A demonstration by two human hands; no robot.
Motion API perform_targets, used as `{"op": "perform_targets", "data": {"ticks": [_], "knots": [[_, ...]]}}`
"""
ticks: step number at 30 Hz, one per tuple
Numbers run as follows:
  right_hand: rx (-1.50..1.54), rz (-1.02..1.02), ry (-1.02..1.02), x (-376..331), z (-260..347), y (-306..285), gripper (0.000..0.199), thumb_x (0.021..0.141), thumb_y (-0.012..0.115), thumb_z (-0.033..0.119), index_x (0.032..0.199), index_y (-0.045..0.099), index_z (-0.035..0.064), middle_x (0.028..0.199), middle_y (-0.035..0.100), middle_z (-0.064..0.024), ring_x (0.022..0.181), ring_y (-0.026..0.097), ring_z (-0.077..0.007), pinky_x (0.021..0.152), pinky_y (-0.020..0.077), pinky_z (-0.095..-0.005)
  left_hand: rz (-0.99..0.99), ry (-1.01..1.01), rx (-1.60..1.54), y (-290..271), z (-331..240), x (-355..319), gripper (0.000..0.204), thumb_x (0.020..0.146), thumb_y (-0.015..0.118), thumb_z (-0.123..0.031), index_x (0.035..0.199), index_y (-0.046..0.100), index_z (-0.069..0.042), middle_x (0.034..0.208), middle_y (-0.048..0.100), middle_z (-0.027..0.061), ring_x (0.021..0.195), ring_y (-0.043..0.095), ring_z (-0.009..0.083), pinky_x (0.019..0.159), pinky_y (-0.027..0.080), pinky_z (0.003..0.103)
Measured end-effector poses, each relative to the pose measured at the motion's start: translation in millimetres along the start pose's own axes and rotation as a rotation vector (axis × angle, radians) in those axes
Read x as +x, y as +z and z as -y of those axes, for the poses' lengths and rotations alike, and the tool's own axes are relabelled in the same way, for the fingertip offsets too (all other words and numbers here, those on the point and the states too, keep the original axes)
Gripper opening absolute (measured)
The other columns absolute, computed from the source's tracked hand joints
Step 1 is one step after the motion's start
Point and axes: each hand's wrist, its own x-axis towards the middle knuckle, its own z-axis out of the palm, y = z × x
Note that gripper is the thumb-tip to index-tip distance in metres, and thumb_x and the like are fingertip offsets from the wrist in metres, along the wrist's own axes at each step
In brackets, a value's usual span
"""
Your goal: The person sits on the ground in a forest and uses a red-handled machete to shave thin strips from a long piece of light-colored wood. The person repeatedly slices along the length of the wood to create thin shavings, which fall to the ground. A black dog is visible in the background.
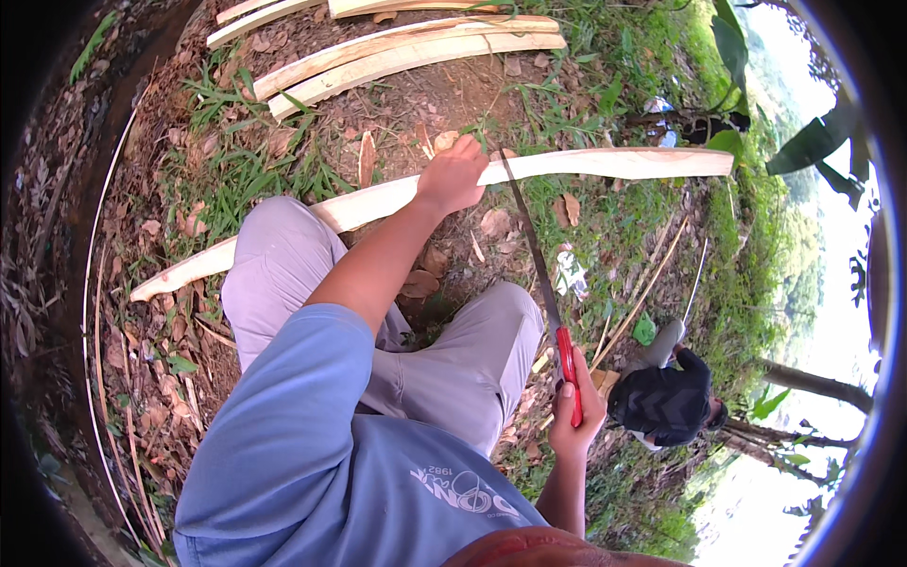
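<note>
A long, pale, freshly split wooden slat (605, 163), smooth and slightly bowed, lay across the person's knees and ran out past both hands. The left hand (453, 176) was closed over its upper edge. The right hand (576, 411) was wrapped around the red handle of a long dark-bladed knife (529, 236), whose tip met the slat just beside the left hand. Beyond the left hand lay more pale slats (416, 52) on dry leaves and grass.

The left hand (453, 177) covers part of the long pale strip (605, 163), whose middle stretch also disappears behind the raised knee (283, 236).
</note>
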Motion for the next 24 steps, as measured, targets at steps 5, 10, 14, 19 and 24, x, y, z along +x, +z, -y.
{"op": "perform_targets", "data": {"ticks": [5, 10, 14, 19, 24], "knots": [[0.093, -0.005, 0.047, 19.4, 21.7, -10.9, 0.052, 0.111, 0.059, 0.026, 0.153, 0.061, -0.0035, 0.072, 0.063, 0.0015, 0.057, 0.050, -0.0038, 0.053, 0.0353, -0.0219, 0.399, -0.247, 0.009, -12.1, -9.4, 9.1, 0.032, 0.091, 0.078, -0.032, 0.109, 0.069, -0.007, 0.103, 0.075, 0.0136, 0.099, 0.076, 0.0318, 0.086, 0.063, 0.045], [0.071, 0.072, 0.028, 53.6, 34.7, 3.0, 0.047, 0.106, 0.061, 0.014, 0.149, 0.065, -0.0022, 0.094, 0.078, -0.0090, 0.066, 0.060, -0.0076, 0.063, 0.0475, -0.0257, 0.322, -0.251, 0.027, -9.4, -5.9, 6.3, 0.036, 0.092, 0.076, -0.036, 0.109, 0.068, -0.005, 0.096, 0.077, 0.0161, 0.087, 0.079, 0.0350, 0.079, 0.064, 0.049], [0.138, 0.029, -0.092, 109.5, -9.1, 77.7, 0.045, 0.108, 0.059, 0.013, 0.150, 0.064, -0.0009, 0.096, 0.077, -0.0101, 0.070, 0.058, -0.0088, 0.066, 0.0483, -0.0269, 0.356, -0.311, 0.062, -2.1, -1.8, 10.4, 0.038, 0.092, 0.076, -0.037, 0.111, 0.070, -0.006, 0.099, 0.078, 0.0171, 0.088, 0.079, 0.0352, 0.077, 0.064, 0.049], [0.283, -0.010, -0.065, 162.9, -26.6, 121.7, 0.045, 0.110, 0.059, 0.014, 0.153, 0.064, 0.0025, 0.094, 0.075, -0.0088, 0.072, 0.056, -0.0087, 0.068, 0.0487, -0.0280, 0.358, -0.274, 0.067, -2.5, -7.6, 10.5, 0.037, 0.092, 0.076, -0.039, 0.112, 0.072, -0.008, 0.100, 0.079, 0.0163, 0.093, 0.080, 0.0352, 0.079, 0.064, 0.049], [0.228, 0.017, 0.018, 127.4, -33.6, 105.1, 0.047, 0.109, 0.060, 0.016, 0.154, 0.063, 0.0034, 0.100, 0.077, -0.0111, 0.075, 0.061, -0.0099, 0.073, 0.0514, -0.0281, 0.371, -0.272, 0.065, -4.1, -7.9, 14.0, 0.037, 0.092, 0.076, -0.039, 0.112, 0.073, -0.008, 0.101, 0.079, 0.0161, 0.095, 0.080, 0.0352, 0.082, 0.064, 0.049]]}}
